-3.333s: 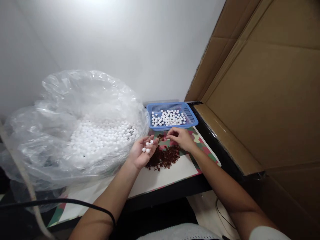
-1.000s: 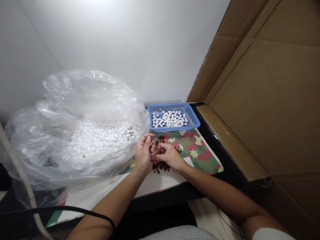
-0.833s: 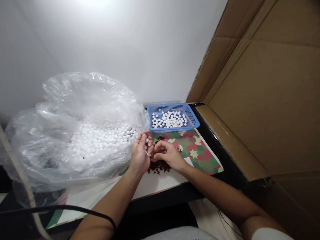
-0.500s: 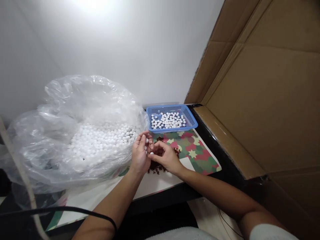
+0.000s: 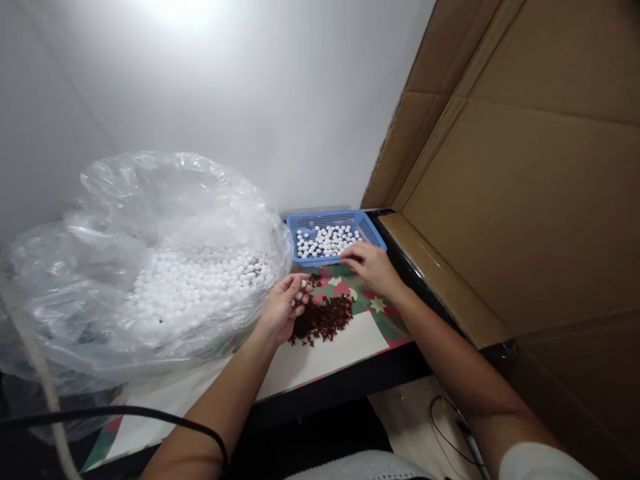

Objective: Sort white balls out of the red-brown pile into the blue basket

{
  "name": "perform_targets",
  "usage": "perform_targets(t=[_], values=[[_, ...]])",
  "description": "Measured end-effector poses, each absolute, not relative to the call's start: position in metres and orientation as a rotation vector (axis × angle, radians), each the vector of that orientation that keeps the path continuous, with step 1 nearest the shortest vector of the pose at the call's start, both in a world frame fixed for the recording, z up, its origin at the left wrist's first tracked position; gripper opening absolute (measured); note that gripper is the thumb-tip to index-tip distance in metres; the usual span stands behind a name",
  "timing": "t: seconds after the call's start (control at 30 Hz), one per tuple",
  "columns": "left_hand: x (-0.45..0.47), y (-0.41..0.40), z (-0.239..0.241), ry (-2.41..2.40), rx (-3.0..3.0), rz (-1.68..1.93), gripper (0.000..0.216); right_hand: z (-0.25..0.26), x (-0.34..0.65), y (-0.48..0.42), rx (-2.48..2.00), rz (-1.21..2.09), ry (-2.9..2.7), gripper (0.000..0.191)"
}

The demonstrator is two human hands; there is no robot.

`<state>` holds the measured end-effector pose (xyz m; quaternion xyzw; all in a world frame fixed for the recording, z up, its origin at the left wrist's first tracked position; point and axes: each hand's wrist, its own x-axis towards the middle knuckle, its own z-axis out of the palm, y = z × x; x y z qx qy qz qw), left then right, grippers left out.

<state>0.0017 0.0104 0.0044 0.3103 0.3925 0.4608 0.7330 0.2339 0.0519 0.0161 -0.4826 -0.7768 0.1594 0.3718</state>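
Observation:
My left hand [image 5: 286, 305] is closed around a few small white balls [image 5: 299, 295], which show between its curled fingers. At the near right rim of a blue plastic basket [image 5: 295, 233] is my right hand [image 5: 369, 265], its thumb and fingertips drawn together. Whether a ball is between those tips I cannot make out. Several white balls [image 5: 327, 240] lie loose on the basket's bottom. Below and between my hands sits a heap of small dark-red, branching pieces [image 5: 330, 319] on the mat.
A large clear plastic bag [image 5: 150, 177] full of white balls stands on the left. Under it all lies a camouflage-patterned mat [image 5: 373, 340] with a pale sheet [image 5: 300, 363]. A cardboard wall [image 5: 550, 200] rises on the right; a black cable [image 5: 125, 415] crosses my left forearm.
My right hand has gone from beside my left hand, where it pinched a white ball, up and right to the basket's rim. The dark-red heap is now more exposed.

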Motion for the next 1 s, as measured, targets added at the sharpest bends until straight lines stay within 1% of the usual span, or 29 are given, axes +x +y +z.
perform_targets(t=[0.1,0.23,0.33,0.43,0.5,0.67,0.73,0.8,1.0], values=[[0.002,0.011,0.005,0.879,0.608,0.996,0.03,-0.002,0.239,0.024,-1.357,0.521,-2.217,0.014],[0.006,0.01,0.008,0.88,0.507,0.945,0.023,-0.022,0.241,0.005,-1.538,0.498,-2.241,0.011],[0.008,0.009,0.008,0.873,0.524,0.9,0.026,-0.027,0.238,0.001,-1.597,0.42,-2.223,0.009],[0.008,0.008,0.005,0.882,0.583,0.866,0.03,-0.022,0.233,0.002,-1.571,0.378,-2.178,0.007],[0.007,0.008,0.004,0.886,0.623,0.856,0.032,-0.014,0.226,0.003,-1.469,0.476,-2.052,0.008],[0.008,0.007,0.001,0.832,0.708,0.853,0.029,0.003,0.198,0.004,-1.065,1.081,-1.535,0.015],[0.008,0.007,-0.001,0.803,0.726,0.858,0.03,0.005,0.188,0.004,-1.006,1.235,-1.405,0.019],[0.008,0.008,-0.003,0.79,0.734,0.862,0.032,0.003,0.182,0.003,-0.999,1.293,-1.341,0.02],[0.008,0.008,-0.007,0.8,0.773,0.869,0.035,-0.001,0.18,0.004,-1.003,1.289,-1.37,0.019]])
